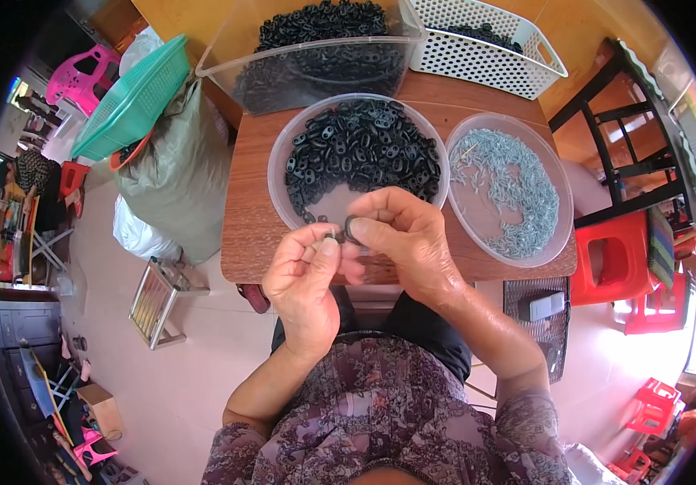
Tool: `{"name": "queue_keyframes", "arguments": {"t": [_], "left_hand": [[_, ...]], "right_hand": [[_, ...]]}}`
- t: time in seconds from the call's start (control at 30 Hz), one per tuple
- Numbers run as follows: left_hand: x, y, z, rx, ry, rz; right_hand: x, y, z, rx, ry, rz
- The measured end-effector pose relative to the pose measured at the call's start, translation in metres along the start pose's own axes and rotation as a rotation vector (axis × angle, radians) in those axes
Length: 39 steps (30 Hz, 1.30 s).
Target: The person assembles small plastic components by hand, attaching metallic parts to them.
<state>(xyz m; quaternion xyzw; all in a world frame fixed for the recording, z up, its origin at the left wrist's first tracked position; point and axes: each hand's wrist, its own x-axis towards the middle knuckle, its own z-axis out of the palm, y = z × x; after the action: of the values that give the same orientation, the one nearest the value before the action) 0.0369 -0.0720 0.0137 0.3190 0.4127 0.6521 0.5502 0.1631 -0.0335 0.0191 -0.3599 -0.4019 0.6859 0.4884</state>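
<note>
My two hands meet just above the near rim of a round clear plastic tub point(277, 182). Inside the tub lie many small black oval pieces with two holes point(364, 149). My right hand point(416, 242) pinches one black looped piece point(351, 229) between thumb and forefinger. With thumb and forefinger pressed together, my left hand point(306, 279) grips a small dark piece point(335, 235) right against it; whether the two are joined I cannot tell. To the right, a shallow clear round tray point(462, 225) carries a ring of tiny silvery-blue metal pieces point(529, 210), too small to name.
Behind the tub stand a large clear bin point(218, 69) of black pieces and a white perforated basket point(554, 69). All rest on a brown wooden table point(247, 178). A bulging sack point(174, 186) under a green basket point(134, 105) is at left, red stools point(606, 259) at right.
</note>
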Motion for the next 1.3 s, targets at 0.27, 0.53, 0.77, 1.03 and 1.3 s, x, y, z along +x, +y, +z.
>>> {"name": "queue_keyframes", "arguments": {"t": [0.27, 0.53, 0.77, 1.03, 1.3], "left_hand": [[0.000, -0.006, 0.000, -0.035, -0.043, 0.010], [0.004, 0.000, -0.004, -0.020, -0.018, 0.031], [0.006, 0.007, -0.012, 0.108, -0.056, -0.002], [0.002, 0.009, -0.011, 0.127, -0.087, -0.004], [0.001, 0.006, -0.006, 0.155, -0.096, 0.042]], "right_hand": [[-0.011, 0.018, 0.007, -0.002, 0.141, -0.095], [-0.018, 0.015, 0.005, -0.094, 0.110, -0.174], [-0.021, 0.006, -0.005, -0.217, 0.142, -0.207], [-0.012, -0.002, -0.005, -0.014, 0.170, 0.091], [-0.005, -0.001, 0.000, 0.087, 0.169, 0.124]]}}
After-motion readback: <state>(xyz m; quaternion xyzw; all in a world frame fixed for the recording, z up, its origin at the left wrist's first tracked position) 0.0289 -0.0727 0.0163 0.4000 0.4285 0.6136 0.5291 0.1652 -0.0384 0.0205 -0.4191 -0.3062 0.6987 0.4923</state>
